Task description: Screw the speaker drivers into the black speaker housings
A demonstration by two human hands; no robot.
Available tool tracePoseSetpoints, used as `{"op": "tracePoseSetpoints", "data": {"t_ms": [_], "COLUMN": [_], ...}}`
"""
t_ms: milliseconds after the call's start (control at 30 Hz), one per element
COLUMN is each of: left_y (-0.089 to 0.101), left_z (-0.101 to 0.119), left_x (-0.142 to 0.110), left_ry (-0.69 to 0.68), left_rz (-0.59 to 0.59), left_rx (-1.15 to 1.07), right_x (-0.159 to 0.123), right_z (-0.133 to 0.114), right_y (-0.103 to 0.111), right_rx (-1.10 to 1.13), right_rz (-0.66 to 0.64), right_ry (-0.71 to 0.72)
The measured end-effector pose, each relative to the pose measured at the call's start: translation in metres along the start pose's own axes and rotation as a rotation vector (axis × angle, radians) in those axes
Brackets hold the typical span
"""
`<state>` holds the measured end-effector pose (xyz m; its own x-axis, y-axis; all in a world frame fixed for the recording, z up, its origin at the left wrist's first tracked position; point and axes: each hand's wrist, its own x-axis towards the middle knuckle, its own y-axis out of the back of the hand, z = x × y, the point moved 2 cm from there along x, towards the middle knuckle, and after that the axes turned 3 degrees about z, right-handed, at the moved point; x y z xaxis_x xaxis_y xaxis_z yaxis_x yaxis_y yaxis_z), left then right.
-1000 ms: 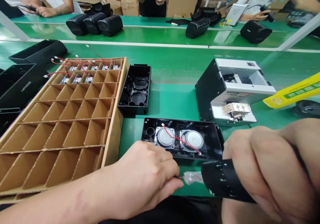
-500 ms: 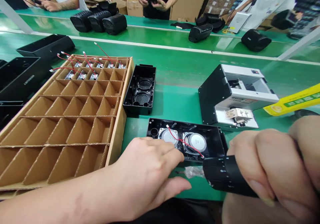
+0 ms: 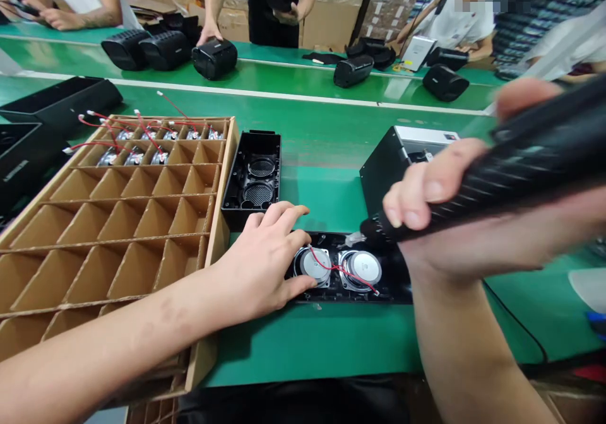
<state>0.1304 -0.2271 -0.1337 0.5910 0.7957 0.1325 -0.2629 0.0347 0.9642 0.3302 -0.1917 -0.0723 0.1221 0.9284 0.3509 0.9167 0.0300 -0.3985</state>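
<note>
My right hand (image 3: 478,235) grips a black electric screwdriver (image 3: 521,153), tilted with its front end down to the left. Its clear-wrapped tip (image 3: 355,239) is over the far side of a black speaker housing (image 3: 395,276); whether it touches is unclear. Two round speaker drivers, a left one (image 3: 316,268) and a right one (image 3: 363,269), sit in that housing, with a red wire (image 3: 353,274) lying across them. My left hand (image 3: 265,263) is open at the housing's left end, fingers spread around the left driver's edge.
A divided cardboard box (image 3: 142,219) holds several wired drivers in its far rows. Beside it stands another black housing (image 3: 259,181) with two grilles. A machine (image 3: 386,165) stands behind my right hand. Across the bench, a co-worker's hand (image 3: 209,33) rests on a black speaker (image 3: 215,59).
My right hand has raised the screwdriver from the near side to above the housing's far side. My left hand has shifted left and spread its fingers. A co-worker's hand has come down onto a speaker.
</note>
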Motion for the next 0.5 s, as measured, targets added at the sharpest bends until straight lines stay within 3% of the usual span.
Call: {"op": "tracePoseSetpoints", "data": {"t_ms": [67,133,267,500], "left_y": [-0.006,-0.011,-0.016,-0.023], "left_z": [-0.003,-0.006,-0.009,-0.013], "left_x": [-0.001,-0.002,0.001,0.001], "left_ry": [0.005,0.019,0.036,0.036], "left_rz": [-0.038,-0.065,-0.078,0.009], "left_rx": [-0.020,-0.045,-0.102,-0.188], "right_x": [-0.001,-0.002,-0.003,-0.002], "right_z": [0.010,0.020,0.038,0.052], "right_y": [-0.011,-0.017,-0.016,-0.007], "right_rx": [0.080,0.102,0.098,0.102], "right_rz": [0.045,0.038,-0.024,-0.103], "right_ry": [0.150,0.204,0.184,0.183]}}
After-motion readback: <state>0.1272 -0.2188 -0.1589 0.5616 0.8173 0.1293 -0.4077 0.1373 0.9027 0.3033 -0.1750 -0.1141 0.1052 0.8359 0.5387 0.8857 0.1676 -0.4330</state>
